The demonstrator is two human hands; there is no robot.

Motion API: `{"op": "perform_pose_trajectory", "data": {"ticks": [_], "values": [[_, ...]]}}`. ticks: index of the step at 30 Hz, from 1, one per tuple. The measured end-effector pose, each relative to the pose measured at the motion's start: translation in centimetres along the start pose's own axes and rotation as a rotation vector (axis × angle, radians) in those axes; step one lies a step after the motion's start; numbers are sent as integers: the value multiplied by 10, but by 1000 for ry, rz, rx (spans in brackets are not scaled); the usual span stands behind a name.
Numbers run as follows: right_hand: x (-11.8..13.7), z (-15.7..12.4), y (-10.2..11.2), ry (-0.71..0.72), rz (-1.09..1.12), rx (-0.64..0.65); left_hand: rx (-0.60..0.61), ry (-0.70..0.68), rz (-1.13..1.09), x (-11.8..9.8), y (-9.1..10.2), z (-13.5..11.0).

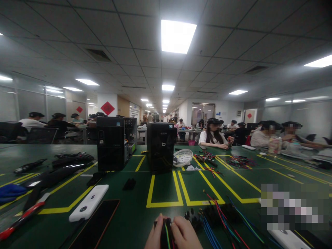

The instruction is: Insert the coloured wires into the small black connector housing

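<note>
My left hand (155, 235) and right hand (185, 234) meet, fingers clamped on a black connector (166, 232), steadying its coloured wires (168, 238) above the green worktop (135, 214).

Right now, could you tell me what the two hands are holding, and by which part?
Both the left hand and right hand pinch a small black connector block by its sides, coloured wires running from it. The grip's lower part is out of frame.

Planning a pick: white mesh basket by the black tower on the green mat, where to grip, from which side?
Judgement: take the white basket by its near rim, coming from above and the front. It sits upright and open-topped; the black tower blocks its left, and loose wires crowd its right.
</note>
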State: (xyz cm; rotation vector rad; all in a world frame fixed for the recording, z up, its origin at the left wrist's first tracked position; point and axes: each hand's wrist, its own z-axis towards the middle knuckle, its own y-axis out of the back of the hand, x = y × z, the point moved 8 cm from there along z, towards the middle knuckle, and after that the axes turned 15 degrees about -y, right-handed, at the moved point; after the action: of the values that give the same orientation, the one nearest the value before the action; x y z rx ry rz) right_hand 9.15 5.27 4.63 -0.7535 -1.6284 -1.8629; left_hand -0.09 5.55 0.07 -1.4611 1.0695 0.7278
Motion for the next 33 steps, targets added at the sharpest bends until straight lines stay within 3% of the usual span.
{"op": "perform_pose_trajectory", "data": {"ticks": [10, 21, 25, 29, 33], "values": [[0, 1, 2, -30, 80, 65, 60, -133, -85, 2, -1, 12], [5, -2, 10, -29, 90, 73, 62, -70, -163, 4, -8, 4], [5, -3, 5, 44, -5, 0, 46, 19, -269, 6, -14, -1], [12, -8, 1, 230, -149, -143, 2, 69, -340, 8, -10, 1], [21, -14, 13, 320, -244, -284, -74, -28, -341, 1, 2, 5]]}}
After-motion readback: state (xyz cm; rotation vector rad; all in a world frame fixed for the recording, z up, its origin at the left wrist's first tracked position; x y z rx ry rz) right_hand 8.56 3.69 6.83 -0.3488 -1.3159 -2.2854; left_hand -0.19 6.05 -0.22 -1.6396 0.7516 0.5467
